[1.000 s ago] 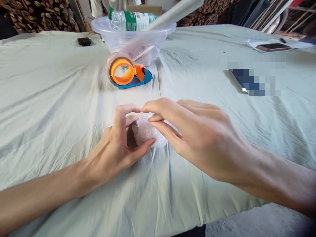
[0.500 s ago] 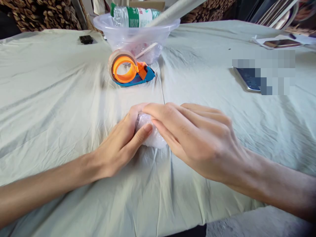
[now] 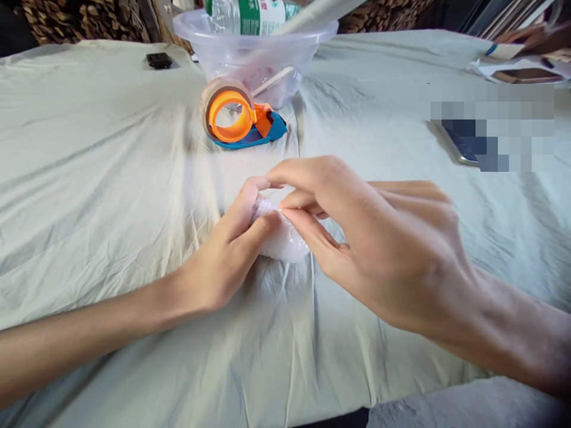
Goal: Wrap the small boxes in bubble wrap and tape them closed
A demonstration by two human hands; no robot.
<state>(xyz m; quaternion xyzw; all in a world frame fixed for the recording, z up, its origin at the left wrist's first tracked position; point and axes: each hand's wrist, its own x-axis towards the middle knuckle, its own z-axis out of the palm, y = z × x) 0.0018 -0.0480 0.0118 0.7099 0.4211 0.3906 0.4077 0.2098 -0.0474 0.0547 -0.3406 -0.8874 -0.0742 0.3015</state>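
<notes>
A small lump wrapped in clear plastic film (image 3: pixel 282 241) lies on the pale cloth in the middle of the table. My left hand (image 3: pixel 227 252) clasps its left side, thumb and fingers curled round it. My right hand (image 3: pixel 370 238) comes in from the right, its thumb and forefinger pinched at the film on top of the lump. What is inside the wrapping is hidden. An orange and blue tape dispenser (image 3: pixel 238 119) stands a little beyond the hands.
A clear plastic bowl (image 3: pixel 254 50) at the back holds a water bottle (image 3: pixel 250 12) and a roll of film. A small black object (image 3: pixel 159 60) lies back left. A phone (image 3: pixel 461 142) lies at the right, papers farther back right. The table's front edge is near.
My left hand has closed round the wrapped lump from an open cradle. My right hand pressed flat on it half a second ago and has now lifted into a pinch at its top.
</notes>
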